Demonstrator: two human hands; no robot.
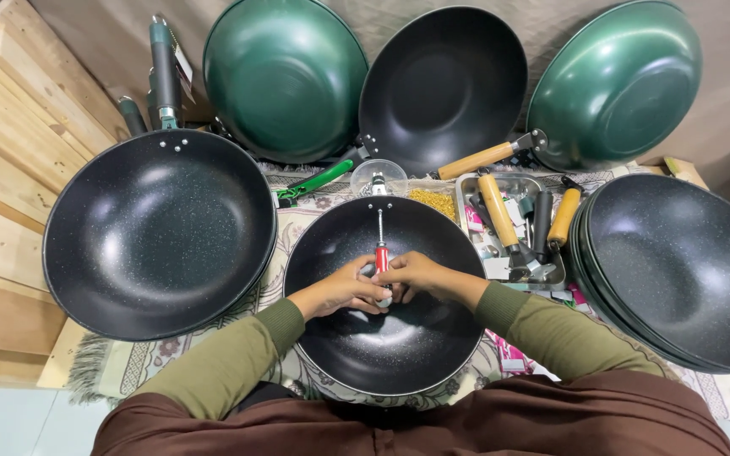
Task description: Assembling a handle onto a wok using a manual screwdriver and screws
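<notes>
A black speckled wok lies in front of me on a patterned cloth. Both hands meet over its middle. My left hand and my right hand are both closed around the red handle of a screwdriver. Its thin metal shaft points away from me to the wok's far rim, where two rivet points and a small bracket show. Part of the handle's lower end is hidden under my fingers.
A large black wok sits at the left, a stack of black woks at the right. Green and black woks lean against the back wall. A metal tray holds wooden and black handles. A clear bowl and wooden boards are nearby.
</notes>
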